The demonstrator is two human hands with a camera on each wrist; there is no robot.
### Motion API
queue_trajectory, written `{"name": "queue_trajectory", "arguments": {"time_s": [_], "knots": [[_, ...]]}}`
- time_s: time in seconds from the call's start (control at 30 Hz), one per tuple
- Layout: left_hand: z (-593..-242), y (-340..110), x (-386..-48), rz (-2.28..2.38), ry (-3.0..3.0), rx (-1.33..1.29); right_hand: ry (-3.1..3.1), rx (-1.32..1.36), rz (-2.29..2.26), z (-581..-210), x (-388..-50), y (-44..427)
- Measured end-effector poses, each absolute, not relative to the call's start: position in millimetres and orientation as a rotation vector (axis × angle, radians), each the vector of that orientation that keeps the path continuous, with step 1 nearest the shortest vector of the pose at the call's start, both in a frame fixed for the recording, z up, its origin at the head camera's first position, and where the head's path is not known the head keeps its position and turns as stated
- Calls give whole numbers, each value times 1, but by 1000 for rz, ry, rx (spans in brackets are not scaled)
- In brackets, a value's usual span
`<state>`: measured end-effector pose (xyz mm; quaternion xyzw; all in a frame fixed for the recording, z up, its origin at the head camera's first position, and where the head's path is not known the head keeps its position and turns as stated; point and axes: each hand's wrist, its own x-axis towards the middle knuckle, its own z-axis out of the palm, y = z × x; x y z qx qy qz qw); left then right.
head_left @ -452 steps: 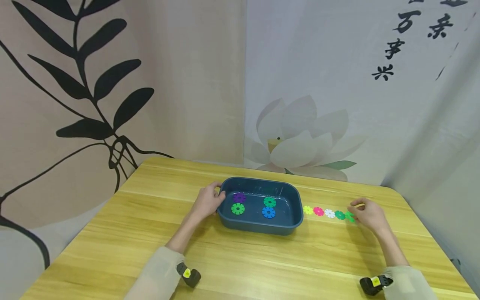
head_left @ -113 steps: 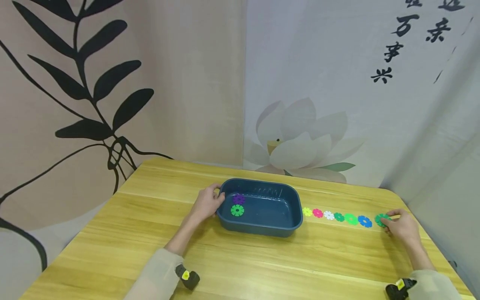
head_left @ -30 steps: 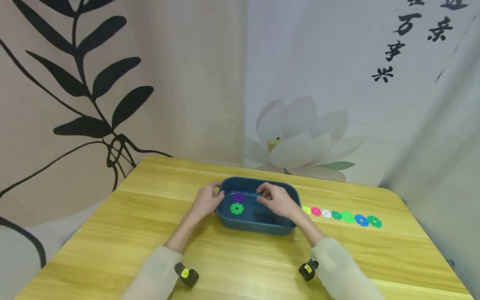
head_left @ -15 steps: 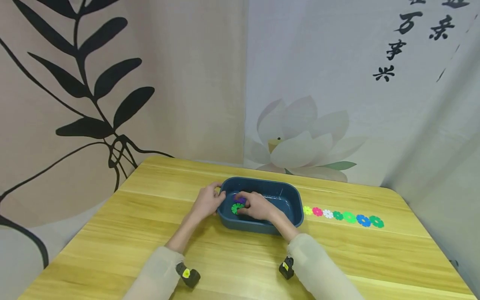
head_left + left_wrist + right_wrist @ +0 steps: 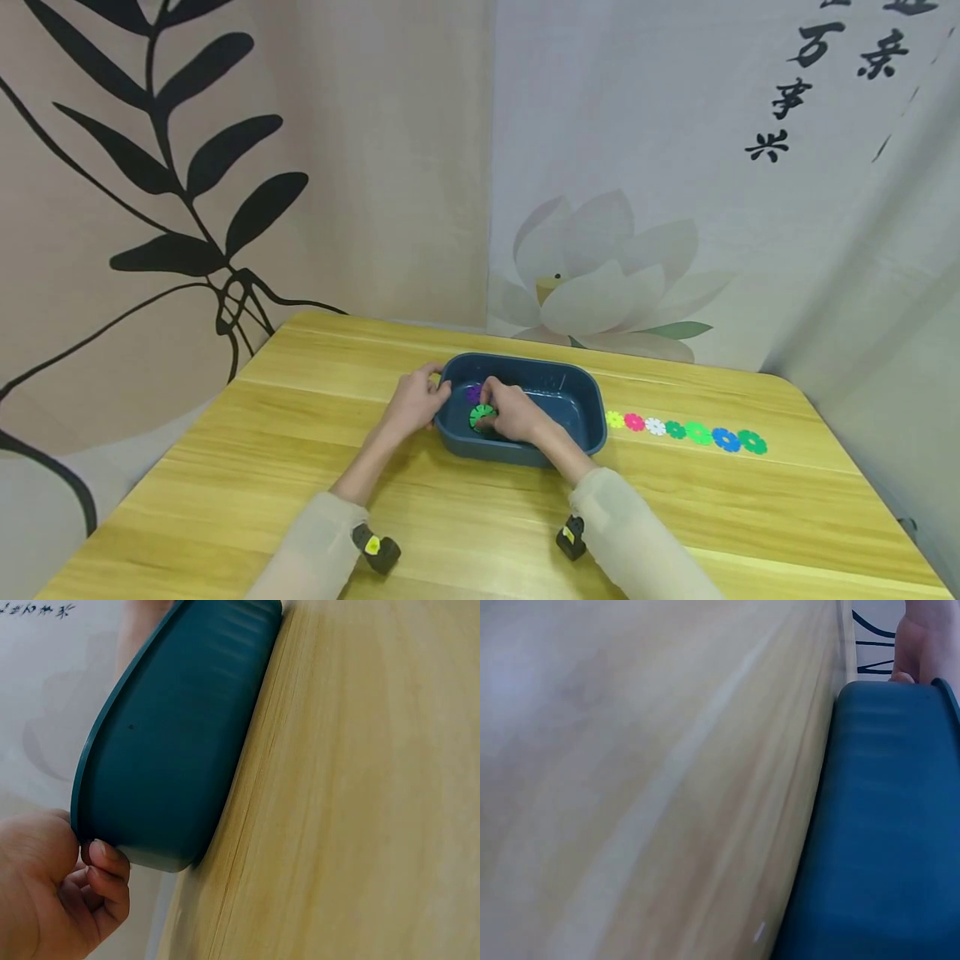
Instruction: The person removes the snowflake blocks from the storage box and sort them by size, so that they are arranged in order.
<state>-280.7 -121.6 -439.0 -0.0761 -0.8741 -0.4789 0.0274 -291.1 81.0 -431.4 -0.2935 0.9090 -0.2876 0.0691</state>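
Observation:
My left hand (image 5: 412,402) grips the left end of the dark blue plastic basin (image 5: 517,452); the left wrist view has thumb and curled fingers pinching the basin's rim (image 5: 79,776). Inside the basin, my right hand (image 5: 516,414) pinches a light green snowflake disc (image 5: 477,413) at its right side, the fingertips partly covering it. Just behind that disc lies a purple snowflake disc (image 5: 473,393), partly hidden by the fingers. From the right wrist, only the basin's outer wall (image 5: 885,825) and the left hand (image 5: 928,641) show; the right hand's fingers are out of that view.
Right of the basin, a row of snowflake discs runs along the wooden table (image 5: 465,533): yellow (image 5: 615,419), pink (image 5: 634,422), white (image 5: 656,427), green (image 5: 676,430), light green (image 5: 698,433), blue (image 5: 726,440) and green (image 5: 752,442). A printed curtain hangs behind.
Blue and green discs have gone from the basin to the row's right end. My right hand has come back into the basin, moving left to the light green disc, which has shifted slightly. The left hand stays put.

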Motion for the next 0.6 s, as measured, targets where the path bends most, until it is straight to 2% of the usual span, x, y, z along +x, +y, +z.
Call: {"name": "queue_trajectory", "arguments": {"time_s": [0.6], "knots": [[-437, -121, -280, -1482, -2700, -226, 2745, -798, -1034, -430, -291, 118]]}}
